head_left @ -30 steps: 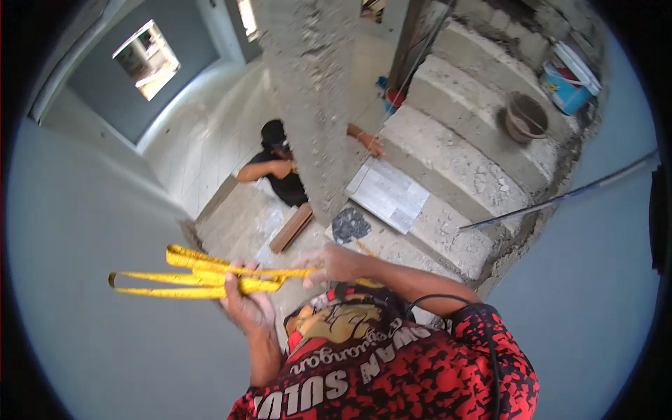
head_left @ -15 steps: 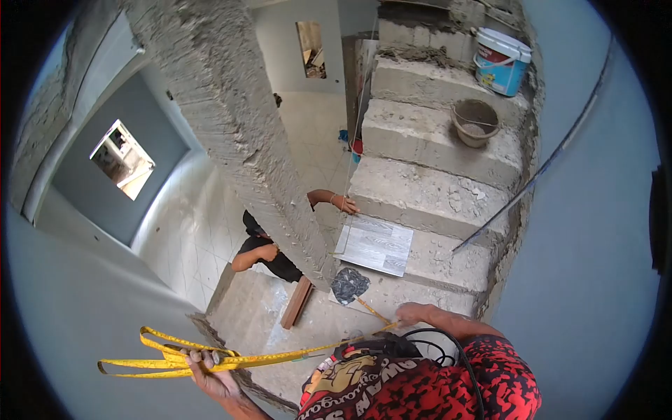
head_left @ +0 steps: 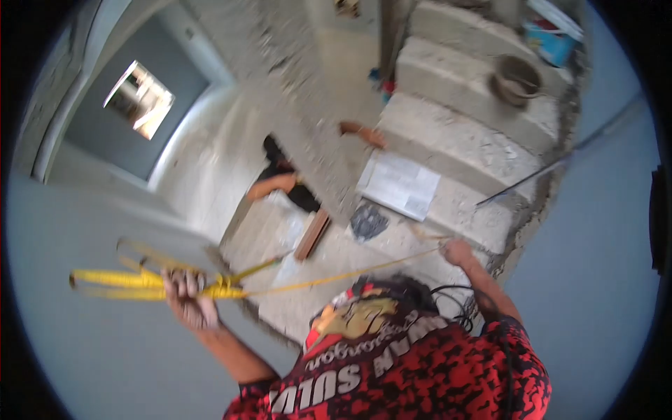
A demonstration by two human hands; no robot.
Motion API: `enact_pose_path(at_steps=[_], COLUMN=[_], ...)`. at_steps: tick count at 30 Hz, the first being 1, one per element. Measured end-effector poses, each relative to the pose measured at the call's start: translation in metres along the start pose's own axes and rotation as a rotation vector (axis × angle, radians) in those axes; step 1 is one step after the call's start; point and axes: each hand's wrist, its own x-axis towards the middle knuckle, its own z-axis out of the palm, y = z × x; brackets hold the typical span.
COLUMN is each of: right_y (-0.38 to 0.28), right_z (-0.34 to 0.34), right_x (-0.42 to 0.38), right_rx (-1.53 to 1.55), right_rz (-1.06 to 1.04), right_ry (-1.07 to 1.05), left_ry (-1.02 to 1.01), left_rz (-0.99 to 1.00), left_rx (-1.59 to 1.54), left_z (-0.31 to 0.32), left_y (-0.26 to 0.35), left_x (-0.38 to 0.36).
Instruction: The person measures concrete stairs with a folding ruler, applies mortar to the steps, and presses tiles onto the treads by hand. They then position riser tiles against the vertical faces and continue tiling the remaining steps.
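Observation:
My left hand is closed around a bunched yellow measuring tape, whose loops stick out to the left of the fist. A single stretch of the tape runs taut across my front to my right hand. That hand pinches it over the lower stairs, and a short piece continues past the fingers toward the step. A grey wood-patterned tile lies on a step ahead of my right hand. Beside it on the landing rests a crumpled dark plastic sheet or bag. Motion blurs the picture.
A co-worker's hand touches the step behind the tile; their other arm is beside the concrete beam. Reddish-brown strips lie on the landing. Upstairs are a brown bucket and a blue pail. A rod leans across the right.
My right hand has moved right and forward, drawing out a longer stretch of tape. My left hand has risen and shifted left. The view has tilted, so the stairs sit higher and further right.

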Motion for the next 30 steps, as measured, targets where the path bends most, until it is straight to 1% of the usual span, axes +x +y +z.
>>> enact_pose_path(at_steps=[1,2,3,6,7,9,10,11,13,14,16,17,18,20,21,22,23,24,26,27,30], right_y=[-0.016,-0.026,-0.033,-0.047,-0.056,-0.075,-0.081,-0.083,-0.086,-0.084,-0.076,-0.072,-0.067,-0.056,-0.053,-0.050,-0.046,-0.043,-0.041,-0.033,-0.014], right_z=[-0.034,-0.047,-0.054,-0.047,-0.056,-0.075,-0.082,-0.085,-0.088,-0.087,-0.086,-0.086,-0.084,-0.067,-0.058,-0.051,-0.044,-0.043,-0.041,-0.034,-0.026], right_x=[-0.010,-0.016,-0.015,-0.022,-0.023,-0.029,-0.028,-0.026,-0.023,-0.020,-0.015,-0.016,-0.013,-0.010,-0.009,-0.005,-0.003,-0.002,0.000,0.003,-0.001], right_rx=[0.156,0.120,0.081,0.153,0.164,0.327,0.386,0.381,0.362,0.356,0.232,0.192,0.186,0.076,0.070,0.055,0.042,0.040,-0.013,-0.012,-0.063], right_rz=[-0.017,-0.059,-0.106,-0.273,-0.328,-0.408,-0.452,-0.467,-0.355,-0.367,-0.268,-0.272,-0.276,-0.249,-0.238,-0.241,-0.242,-0.232,-0.296,-0.247,-0.146], right_ry=[-0.042,-0.075,-0.097,-0.110,-0.130,-0.118,-0.132,-0.134,-0.175,-0.176,-0.152,-0.079,-0.080,-0.049,-0.056,-0.107,-0.157,-0.161,-0.184,-0.228,-0.234], left_ry=[0.001,0.000,0.016,-0.006,0.005,0.023,0.078,0.117,0.190,0.238,0.304,0.313,0.307,0.303,0.248,0.191,0.184,0.183,0.070,0.049,-0.044], left_rz=[-0.028,-0.045,-0.061,-0.099,-0.066,-0.172,-0.174,-0.168,-0.152,-0.146,-0.105,-0.099,-0.108,-0.128,-0.180,-0.231,-0.279,-0.289,-0.408,-0.430,-0.425], left_rx=[-0.028,-0.059,-0.076,-0.088,-0.079,-0.151,-0.118,-0.097,-0.033,0.014,0.104,0.102,0.098,0.086,0.098,0.107,0.083,0.077,0.110,0.101,0.096], left_z=[0.003,0.005,0.005,0.007,0.008,0.008,0.005,0.005,0.006,0.010,0.013,0.012,0.011,0.009,0.009,0.010,0.012,0.011,0.006,0.002,-0.012], left_y=[0.000,0.000,-0.001,-0.009,-0.011,-0.018,-0.022,-0.025,-0.030,-0.030,-0.034,-0.034,-0.033,-0.030,-0.030,-0.030,-0.031,-0.031,-0.023,-0.019,-0.006], left_x=[0.000,0.000,-0.001,0.000,0.000,0.001,0.002,0.003,0.002,0.004,0.004,0.004,0.004,-0.001,-0.004,-0.008,-0.008,-0.008,-0.006,-0.005,-0.002])
